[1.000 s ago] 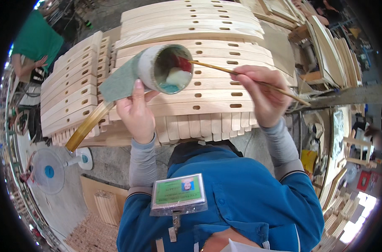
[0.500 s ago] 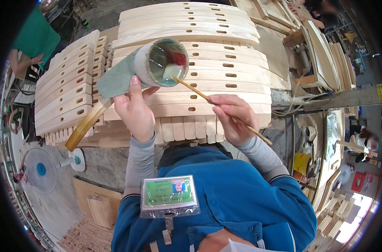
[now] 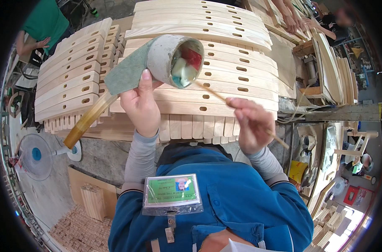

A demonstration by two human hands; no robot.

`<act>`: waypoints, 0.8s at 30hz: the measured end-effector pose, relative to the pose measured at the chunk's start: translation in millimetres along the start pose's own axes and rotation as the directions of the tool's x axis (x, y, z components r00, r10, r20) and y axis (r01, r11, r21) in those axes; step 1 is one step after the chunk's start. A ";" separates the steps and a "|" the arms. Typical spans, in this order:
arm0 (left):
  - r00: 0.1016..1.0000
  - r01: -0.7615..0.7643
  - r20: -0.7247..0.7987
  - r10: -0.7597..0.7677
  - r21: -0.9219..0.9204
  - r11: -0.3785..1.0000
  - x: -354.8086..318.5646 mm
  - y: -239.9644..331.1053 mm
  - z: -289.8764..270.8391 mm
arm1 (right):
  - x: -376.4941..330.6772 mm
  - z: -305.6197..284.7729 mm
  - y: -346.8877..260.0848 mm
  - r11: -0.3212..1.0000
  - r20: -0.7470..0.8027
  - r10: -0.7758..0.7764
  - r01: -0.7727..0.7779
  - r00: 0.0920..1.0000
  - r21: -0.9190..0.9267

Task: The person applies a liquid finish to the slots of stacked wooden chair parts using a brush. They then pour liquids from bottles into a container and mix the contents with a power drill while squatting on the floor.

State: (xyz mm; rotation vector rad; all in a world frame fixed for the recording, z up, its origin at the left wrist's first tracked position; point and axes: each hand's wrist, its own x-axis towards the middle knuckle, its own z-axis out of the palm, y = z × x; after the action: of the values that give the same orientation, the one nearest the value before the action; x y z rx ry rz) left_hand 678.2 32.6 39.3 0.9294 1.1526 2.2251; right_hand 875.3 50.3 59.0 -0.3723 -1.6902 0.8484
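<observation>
My left hand (image 3: 141, 107) holds up a tilted, whitish round cup (image 3: 159, 59), its mouth turned to the right. Red, pale and teal patches show inside it. A flat grey-green piece (image 3: 128, 72) and a long amber-brown stick (image 3: 89, 122) extend leftward from the same grip; how they join the cup is hidden. In my right hand (image 3: 254, 126), closed and slightly blurred, is a thin wooden stick (image 3: 214, 93). Its far end is at the cup's lower right rim. Beneath the cup lie pale wooden slats (image 3: 174, 101) with oval slots, set side by side in stacks.
More slotted slats (image 3: 69, 75) are stacked on the left. A standing fan (image 3: 36, 153) is at lower left, near bundled wood pieces (image 3: 92, 201). Boards (image 3: 325, 63) lean at right beside a metal beam (image 3: 350, 113). Co-workers' hands (image 3: 293, 21) rest on wood at upper right.
My right hand has moved right and back, drawing the stick's tip from inside the cup to its rim. The cup is turned slightly. Co-workers' hands show more at upper right.
</observation>
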 end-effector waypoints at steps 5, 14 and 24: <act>0.999 -0.015 0.042 0.019 -0.096 0.995 4.8 4.2 -2.8 | 1.5 12.8 10.3 0.990 -0.017 0.046 -0.043 0.999 0.132; 1.000 0.028 0.011 -0.027 -0.068 0.997 17.4 -6.2 -5.1 | 6.9 25.2 27.1 0.978 -0.051 0.106 -0.095 0.993 0.185; 0.972 0.183 -0.176 -0.155 0.156 0.971 33.4 -53.0 -31.9 | 101.6 -19.8 111.3 0.902 -0.222 0.425 -0.432 0.877 0.021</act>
State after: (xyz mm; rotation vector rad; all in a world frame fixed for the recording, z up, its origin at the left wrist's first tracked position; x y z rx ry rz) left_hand 637.2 66.6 -6.6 0.6936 1.4604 2.1191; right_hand 843.0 198.8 54.4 -0.8553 -1.4303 1.0610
